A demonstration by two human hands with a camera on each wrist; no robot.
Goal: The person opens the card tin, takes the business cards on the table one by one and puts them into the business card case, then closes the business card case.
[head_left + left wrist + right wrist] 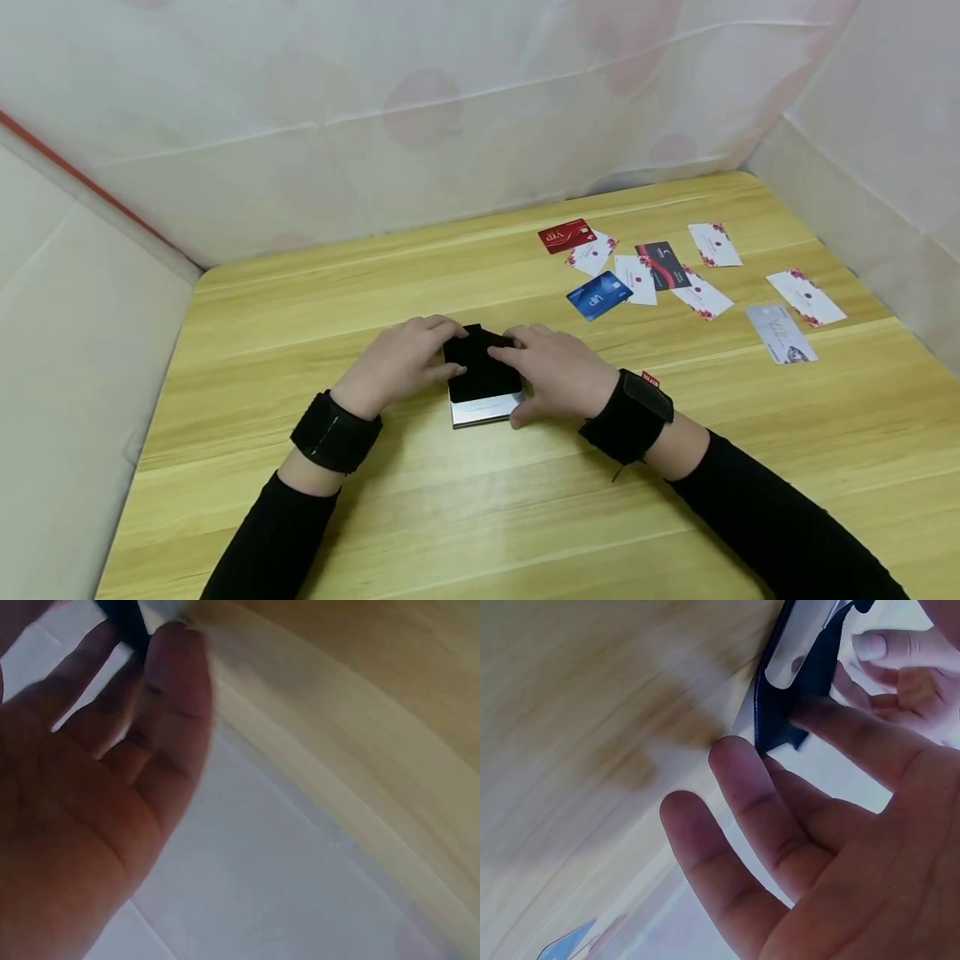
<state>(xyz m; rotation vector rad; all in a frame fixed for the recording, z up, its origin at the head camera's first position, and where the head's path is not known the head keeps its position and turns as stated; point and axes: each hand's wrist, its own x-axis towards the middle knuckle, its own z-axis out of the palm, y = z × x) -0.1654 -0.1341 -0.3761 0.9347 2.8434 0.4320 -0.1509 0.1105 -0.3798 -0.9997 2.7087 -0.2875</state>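
On the table, a black pouch [483, 373] lies over a silver metal card case [480, 411], whose shiny near end sticks out toward me. My left hand [401, 360] holds the pouch's left side, fingertips at its far corner and thumb on its top. From the right, my right hand [558, 371] grips the pair, thumb by the case's near right corner and fingers on the pouch's far right edge. The right wrist view shows the pouch [817, 682] bent up beside a rounded cut-out with silver behind it. In the left wrist view, a dark edge [129, 626] meets the left fingertips.
Several cards lie at the back right of the wooden table [262, 350]: a red VIP card [566, 237], a blue VIP card [599, 296], a silver VIP card [782, 335], a dark card [663, 266] and white flowered cards [715, 245]. Cloth-covered walls [420, 150] border the table.
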